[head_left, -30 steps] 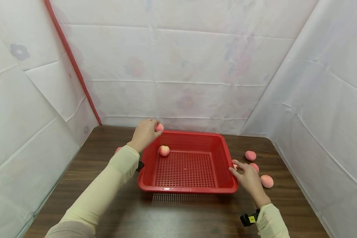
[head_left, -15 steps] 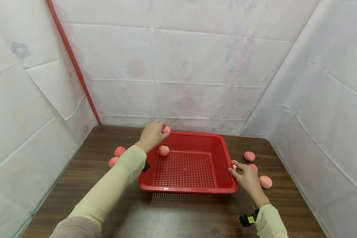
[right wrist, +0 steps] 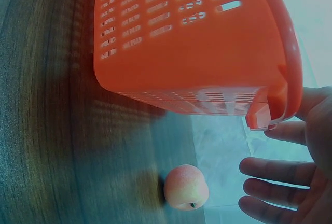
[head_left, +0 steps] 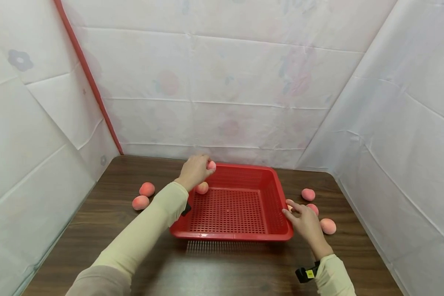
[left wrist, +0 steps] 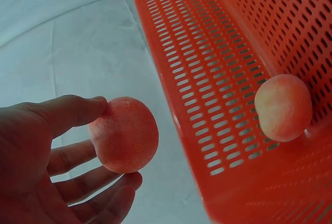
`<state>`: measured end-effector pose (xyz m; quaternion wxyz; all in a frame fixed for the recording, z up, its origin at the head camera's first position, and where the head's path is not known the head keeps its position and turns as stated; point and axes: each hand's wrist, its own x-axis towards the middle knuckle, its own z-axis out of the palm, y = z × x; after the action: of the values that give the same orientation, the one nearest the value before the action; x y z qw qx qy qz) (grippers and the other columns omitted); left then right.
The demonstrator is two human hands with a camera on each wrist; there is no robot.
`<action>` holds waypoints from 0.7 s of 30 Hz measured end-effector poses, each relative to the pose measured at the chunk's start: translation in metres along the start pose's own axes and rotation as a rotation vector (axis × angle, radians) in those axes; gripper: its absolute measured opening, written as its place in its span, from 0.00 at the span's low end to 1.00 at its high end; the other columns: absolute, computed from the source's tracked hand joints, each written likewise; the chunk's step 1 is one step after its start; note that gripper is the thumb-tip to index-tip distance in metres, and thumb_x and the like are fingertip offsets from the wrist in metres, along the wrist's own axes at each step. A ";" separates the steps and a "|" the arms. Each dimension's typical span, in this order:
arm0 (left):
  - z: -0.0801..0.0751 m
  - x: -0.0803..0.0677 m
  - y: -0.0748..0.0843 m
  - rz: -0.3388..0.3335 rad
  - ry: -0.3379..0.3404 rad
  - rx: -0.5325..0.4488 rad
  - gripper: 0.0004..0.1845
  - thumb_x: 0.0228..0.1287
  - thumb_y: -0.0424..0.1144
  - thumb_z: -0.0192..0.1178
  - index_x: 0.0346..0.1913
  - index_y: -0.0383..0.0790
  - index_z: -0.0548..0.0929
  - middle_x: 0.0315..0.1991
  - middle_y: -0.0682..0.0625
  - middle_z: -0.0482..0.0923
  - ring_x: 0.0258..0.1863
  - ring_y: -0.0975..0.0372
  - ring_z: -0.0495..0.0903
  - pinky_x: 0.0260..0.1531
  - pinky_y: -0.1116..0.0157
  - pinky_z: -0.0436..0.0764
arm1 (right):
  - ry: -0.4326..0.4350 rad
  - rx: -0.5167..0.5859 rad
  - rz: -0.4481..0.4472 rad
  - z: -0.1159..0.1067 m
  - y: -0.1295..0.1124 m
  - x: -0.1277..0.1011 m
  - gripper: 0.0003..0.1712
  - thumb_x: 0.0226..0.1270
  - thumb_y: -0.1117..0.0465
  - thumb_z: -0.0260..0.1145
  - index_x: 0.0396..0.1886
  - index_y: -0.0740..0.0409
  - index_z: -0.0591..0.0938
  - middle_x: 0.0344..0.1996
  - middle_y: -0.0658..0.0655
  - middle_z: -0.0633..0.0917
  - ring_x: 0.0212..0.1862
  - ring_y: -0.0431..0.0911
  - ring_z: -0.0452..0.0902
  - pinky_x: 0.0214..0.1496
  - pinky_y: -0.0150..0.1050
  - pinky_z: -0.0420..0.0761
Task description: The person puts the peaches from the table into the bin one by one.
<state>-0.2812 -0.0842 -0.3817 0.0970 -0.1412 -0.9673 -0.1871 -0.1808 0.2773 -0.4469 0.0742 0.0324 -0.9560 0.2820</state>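
Observation:
My left hand (head_left: pixel 194 172) pinches a pinkish peach (head_left: pixel 211 165) between thumb and fingers, over the far left corner of a red plastic basket (head_left: pixel 231 237). In the left wrist view the held peach (left wrist: pixel 126 135) appears beside the basket's rim (left wrist: pixel 179 123). Another peach (head_left: pixel 202 188) lies inside the basket at the left, partly covered by my left hand's wrist. At the basket's right side, my right hand (head_left: pixel 308 227) pinches the rim with thumb and index finger; its other fingers are extended in the right wrist view. One peach (head_left: pixel 290 207) shows just behind those fingers.
Two peaches, a far one (head_left: pixel 146 189) and a near one (head_left: pixel 140 202), lie left of the basket on the dark wooden table (head_left: pixel 96 222). Right of it lie three more: a far peach (head_left: pixel 308 194), a middle one (head_left: pixel 313 209) and a near one (head_left: pixel 328 226). White sheeting (head_left: pixel 225 82) surrounds the table.
My left hand has moved right and slightly nearer with its peach, from the basket's far left edge to over the corner. The two left peaches came into full view. My right hand stays at the rim.

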 end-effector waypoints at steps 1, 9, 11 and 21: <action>0.002 0.000 0.000 0.002 -0.002 0.000 0.13 0.63 0.45 0.65 0.41 0.37 0.82 0.36 0.44 0.80 0.38 0.50 0.80 0.39 0.53 0.79 | -0.001 0.003 0.004 0.000 0.000 0.000 0.26 0.64 0.50 0.68 0.59 0.57 0.81 0.44 0.62 0.87 0.45 0.53 0.85 0.39 0.39 0.82; 0.021 -0.001 -0.001 -0.022 -0.083 -0.048 0.19 0.64 0.44 0.63 0.52 0.34 0.82 0.45 0.41 0.82 0.47 0.49 0.81 0.47 0.53 0.81 | -0.004 0.013 0.021 0.002 0.000 -0.001 0.26 0.64 0.51 0.68 0.59 0.57 0.81 0.43 0.62 0.87 0.43 0.52 0.85 0.36 0.35 0.81; 0.025 -0.002 -0.002 -0.032 -0.094 -0.053 0.20 0.64 0.43 0.63 0.54 0.34 0.81 0.47 0.41 0.83 0.48 0.49 0.82 0.48 0.53 0.81 | -0.003 0.008 0.020 0.003 0.001 -0.002 0.26 0.64 0.51 0.68 0.59 0.56 0.81 0.43 0.61 0.87 0.43 0.51 0.85 0.36 0.34 0.80; 0.038 0.001 0.000 -0.056 -0.098 -0.074 0.11 0.62 0.41 0.63 0.44 0.38 0.84 0.39 0.45 0.84 0.37 0.54 0.82 0.38 0.56 0.81 | 0.006 0.007 0.013 0.003 0.003 0.000 0.27 0.64 0.50 0.68 0.59 0.57 0.81 0.43 0.61 0.87 0.41 0.50 0.86 0.36 0.35 0.82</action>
<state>-0.2876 -0.0688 -0.4163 0.0390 -0.1267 -0.9668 -0.2184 -0.1815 0.2780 -0.4511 0.0753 0.0254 -0.9550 0.2858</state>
